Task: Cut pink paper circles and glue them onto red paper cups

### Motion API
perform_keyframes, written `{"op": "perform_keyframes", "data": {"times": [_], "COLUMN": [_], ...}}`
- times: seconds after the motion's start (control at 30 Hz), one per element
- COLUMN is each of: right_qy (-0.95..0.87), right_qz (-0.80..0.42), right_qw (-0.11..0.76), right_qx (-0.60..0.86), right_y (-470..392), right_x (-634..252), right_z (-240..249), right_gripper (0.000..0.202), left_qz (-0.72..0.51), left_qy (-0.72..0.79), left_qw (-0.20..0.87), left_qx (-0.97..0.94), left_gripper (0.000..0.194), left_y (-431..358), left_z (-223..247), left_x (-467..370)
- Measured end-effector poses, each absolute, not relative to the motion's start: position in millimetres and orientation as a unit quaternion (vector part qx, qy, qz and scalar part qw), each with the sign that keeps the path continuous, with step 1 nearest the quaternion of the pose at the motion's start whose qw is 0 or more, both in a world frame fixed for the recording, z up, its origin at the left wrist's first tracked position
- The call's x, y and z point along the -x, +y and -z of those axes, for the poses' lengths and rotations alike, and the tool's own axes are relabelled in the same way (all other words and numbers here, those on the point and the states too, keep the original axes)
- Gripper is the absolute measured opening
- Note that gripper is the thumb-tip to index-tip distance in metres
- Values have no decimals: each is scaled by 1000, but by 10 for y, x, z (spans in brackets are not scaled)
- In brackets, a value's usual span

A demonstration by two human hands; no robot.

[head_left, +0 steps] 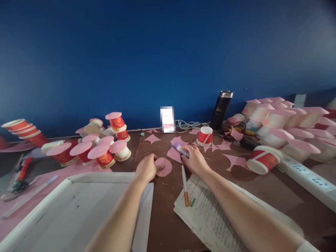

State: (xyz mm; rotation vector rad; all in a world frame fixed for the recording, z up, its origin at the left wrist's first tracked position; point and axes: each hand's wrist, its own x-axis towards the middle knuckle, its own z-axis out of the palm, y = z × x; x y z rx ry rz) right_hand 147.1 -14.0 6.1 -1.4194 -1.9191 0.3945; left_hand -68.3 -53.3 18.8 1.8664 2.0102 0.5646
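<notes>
My left hand (147,168) is closed at the edge of a round pink paper disc (165,167), with the thumb and fingers on its left side. To the right of it, my right hand (194,160) is wrapped round what looks like a glue stick (180,149), purple at one end and dark grey along its body. Beneath that tube lies another piece of pink paper (173,154). Just below my right hand, a white pen with a brown end (185,187) rests partly on a printed paper stack (210,213).
Red paper cups topped with pink discs (101,154) stand at left, near a white tray (78,176). A lone cup (204,136), a black flask (222,110), pink offcuts (236,161), a power strip (307,175) and many disc-topped cups (278,120) fill the right.
</notes>
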Motion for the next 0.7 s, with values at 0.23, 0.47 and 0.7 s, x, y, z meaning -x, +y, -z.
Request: {"op": "perform_keyframes", "data": {"times": [0.23,0.47,0.7], "right_qy": [-729,-659,-596], "right_qz": [-93,-408,-522], "right_qw": [460,459,423], "right_qx": [498,435,440], "right_y": [-276,-389,-442], "right_x": [-1405,-1263,-1179], "right_z": [-240,-344,-330], "right_gripper": [22,27,31], "left_qz": [-333,-477,-478], "left_qy": [666,566,537], "left_qw": [258,396,457], "left_qx": [-615,-543,-523], "left_gripper": [21,41,44], "left_y": [-507,-579,-616], "left_z": [-320,-418,-448], "left_x": [705,631,576]}}
